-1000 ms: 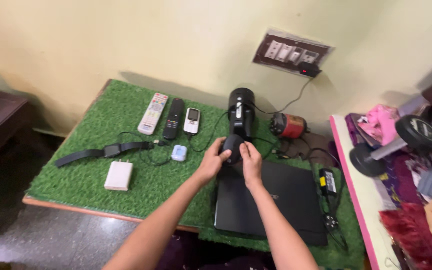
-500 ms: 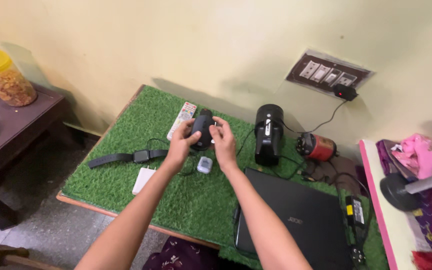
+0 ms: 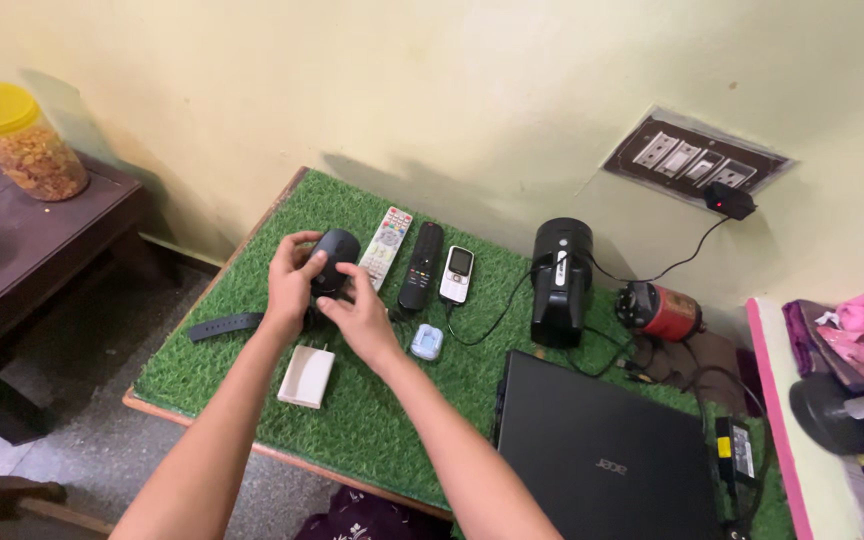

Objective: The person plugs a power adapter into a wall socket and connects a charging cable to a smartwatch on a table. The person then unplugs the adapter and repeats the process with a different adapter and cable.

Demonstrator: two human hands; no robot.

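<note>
The black mouse (image 3: 334, 258) has moved from beside the torch (image 3: 562, 282) to the worktop's (image 3: 372, 420) left end, next to the white remote (image 3: 385, 247). Left hand (image 3: 292, 282) grip is pressed around it; right hand (image 3: 360, 315) fingers touch its near edge, loosely spread.

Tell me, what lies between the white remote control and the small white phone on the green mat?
In the head view, a black remote control lies between the white remote control and the small white phone, all three side by side on the green mat.
</note>
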